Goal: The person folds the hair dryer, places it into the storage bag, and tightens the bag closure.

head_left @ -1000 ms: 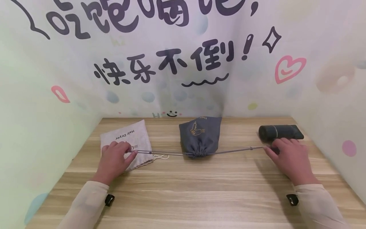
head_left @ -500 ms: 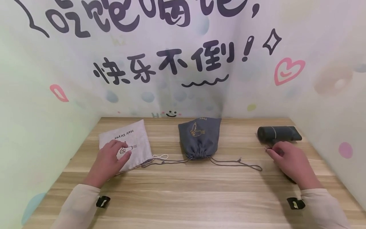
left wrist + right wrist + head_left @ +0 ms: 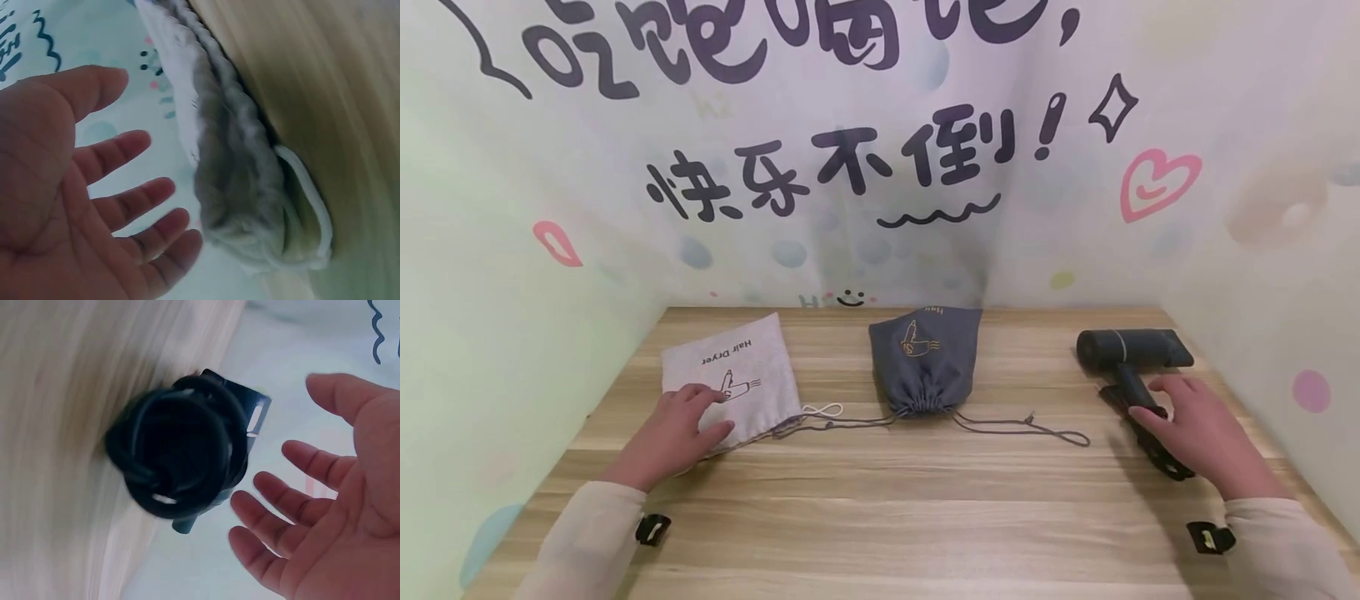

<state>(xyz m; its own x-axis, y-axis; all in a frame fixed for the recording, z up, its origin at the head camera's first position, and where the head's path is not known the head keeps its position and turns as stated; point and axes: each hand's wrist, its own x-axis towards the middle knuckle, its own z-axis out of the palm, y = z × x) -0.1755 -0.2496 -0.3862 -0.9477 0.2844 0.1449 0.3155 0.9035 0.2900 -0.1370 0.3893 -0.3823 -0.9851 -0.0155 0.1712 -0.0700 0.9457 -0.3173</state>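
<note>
My left hand (image 3: 666,433) hovers at the near left edge of a pale drawstring pouch (image 3: 767,367) printed "Hair Dryer". Its fingers are spread and hold nothing; the left wrist view shows them beside the pouch's gathered mouth (image 3: 240,144). A dark grey drawstring pouch (image 3: 925,362) lies in the middle, its neck cinched and its two drawstrings (image 3: 1000,427) trailing left and right. My right hand (image 3: 1210,429) hangs beside the handle of a black hair dryer (image 3: 1123,348), fingers apart with nothing in them. The dryer's coiled cord (image 3: 178,450) fills the middle of the right wrist view.
The wooden table (image 3: 910,525) runs back to a printed cloth backdrop (image 3: 850,233), with pale side walls left and right. A white cord loop (image 3: 823,410) sticks out from the pale pouch toward the grey drawstring.
Both hands have let go of the grey pouch's drawstrings, which now lie slack on the table. Each hand has drawn outward and nearer; more of the dryer's handle shows.
</note>
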